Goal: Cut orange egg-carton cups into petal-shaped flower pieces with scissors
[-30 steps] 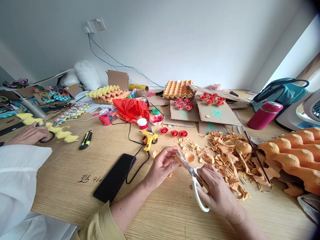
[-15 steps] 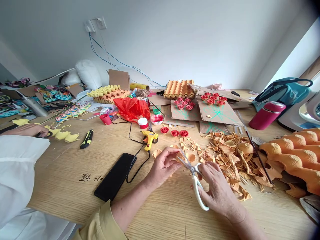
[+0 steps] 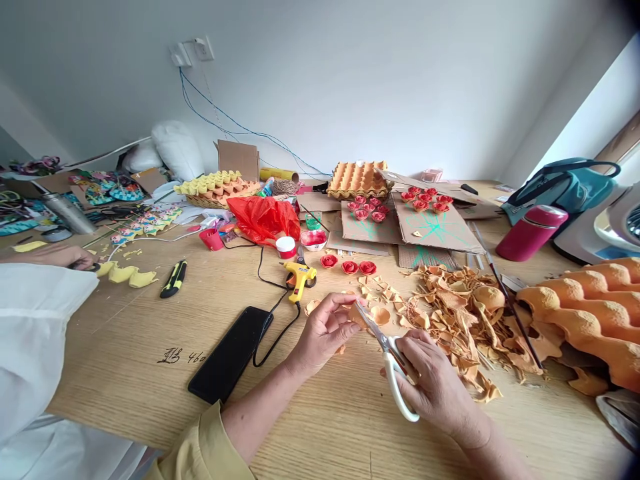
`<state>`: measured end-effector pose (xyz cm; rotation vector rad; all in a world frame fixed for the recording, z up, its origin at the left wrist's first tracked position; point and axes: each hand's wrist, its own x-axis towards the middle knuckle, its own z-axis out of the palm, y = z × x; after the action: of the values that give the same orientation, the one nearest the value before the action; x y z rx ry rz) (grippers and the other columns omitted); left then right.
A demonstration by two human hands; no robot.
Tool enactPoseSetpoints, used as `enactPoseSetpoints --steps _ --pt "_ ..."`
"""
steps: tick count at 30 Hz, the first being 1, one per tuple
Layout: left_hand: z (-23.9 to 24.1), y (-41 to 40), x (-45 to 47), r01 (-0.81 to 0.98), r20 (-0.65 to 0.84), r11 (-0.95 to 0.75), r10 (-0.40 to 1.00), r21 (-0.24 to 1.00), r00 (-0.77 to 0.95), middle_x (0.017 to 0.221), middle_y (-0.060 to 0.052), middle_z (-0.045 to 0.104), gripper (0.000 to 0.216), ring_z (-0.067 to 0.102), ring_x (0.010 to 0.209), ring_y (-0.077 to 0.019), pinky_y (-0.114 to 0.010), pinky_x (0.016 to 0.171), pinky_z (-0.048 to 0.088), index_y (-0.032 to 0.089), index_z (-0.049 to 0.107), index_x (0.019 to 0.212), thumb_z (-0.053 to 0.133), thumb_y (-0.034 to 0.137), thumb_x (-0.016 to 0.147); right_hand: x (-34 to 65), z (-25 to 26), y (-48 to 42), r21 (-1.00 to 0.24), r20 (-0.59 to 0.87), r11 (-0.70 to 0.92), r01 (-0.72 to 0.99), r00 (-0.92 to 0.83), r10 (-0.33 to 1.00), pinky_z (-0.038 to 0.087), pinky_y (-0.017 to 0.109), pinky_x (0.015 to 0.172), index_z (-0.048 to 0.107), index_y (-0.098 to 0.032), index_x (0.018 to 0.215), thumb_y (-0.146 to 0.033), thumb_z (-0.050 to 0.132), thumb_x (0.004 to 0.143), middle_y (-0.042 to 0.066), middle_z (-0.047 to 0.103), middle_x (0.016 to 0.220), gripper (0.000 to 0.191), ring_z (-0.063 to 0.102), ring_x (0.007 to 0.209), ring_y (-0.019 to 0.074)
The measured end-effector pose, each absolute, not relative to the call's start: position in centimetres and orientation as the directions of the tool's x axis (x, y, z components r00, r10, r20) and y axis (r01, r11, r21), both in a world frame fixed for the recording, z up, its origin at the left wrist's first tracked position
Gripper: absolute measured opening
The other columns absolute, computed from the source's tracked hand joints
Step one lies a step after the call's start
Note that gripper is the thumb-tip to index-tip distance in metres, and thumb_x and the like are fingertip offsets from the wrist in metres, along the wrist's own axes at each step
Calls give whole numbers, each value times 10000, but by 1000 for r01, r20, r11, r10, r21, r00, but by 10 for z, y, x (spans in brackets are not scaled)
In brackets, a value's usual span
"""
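Note:
Between the thumb and fingers of my left hand [image 3: 325, 333] is a small piece of orange egg carton [image 3: 356, 316]. My right hand [image 3: 434, 380] grips white-handled scissors [image 3: 400, 395], whose blades lie against the piece, close together. Just behind the blades an orange carton cup [image 3: 381, 315] rests on the table. Torn orange carton scraps [image 3: 453, 313] are heaped to the right of my hands. Beyond my left hand lies a yellow glue gun [image 3: 300, 277], and farther back are several red carton roses [image 3: 350, 267].
A black phone [image 3: 230, 353] and a utility knife [image 3: 174, 279] lie to the left. At far left a co-worker's hand [image 3: 70, 256] is by a yellow carton strip [image 3: 133, 275]. Orange egg trays [image 3: 590, 307] and a pink bottle [image 3: 533, 233] stand at right. Cardboard sheets [image 3: 435, 227] bear more roses.
The scissor blades have closed together on the carton piece, and the handles have come together in my right hand. My left hand has barely moved. The co-worker's hand shifted slightly left.

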<state>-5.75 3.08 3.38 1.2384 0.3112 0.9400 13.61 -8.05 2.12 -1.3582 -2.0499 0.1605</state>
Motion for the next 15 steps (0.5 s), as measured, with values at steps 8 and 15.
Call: enactPoseSetpoints --steps 8,15 --pt "37 32 -57 -388 258 -20 778 922 573 1218 -84 668 371 664 1087 -213 -341 939 531 221 607 1133 776 212 802 134 23 -78 -477 434 399 783 -185 882 372 359 733 345 -236 797 -249 555 926 -14 460 748 246 433 725 189" --pt "36 32 -58 -372 266 -47 782 927 564 1185 -75 652 352 661 1067 -197 -344 952 527 211 612 1089 789 203 785 133 26 -79 -479 423 395 784 -188 886 369 357 740 349 -235 785 -224 576 905 -21 460 738 256 440 723 188"
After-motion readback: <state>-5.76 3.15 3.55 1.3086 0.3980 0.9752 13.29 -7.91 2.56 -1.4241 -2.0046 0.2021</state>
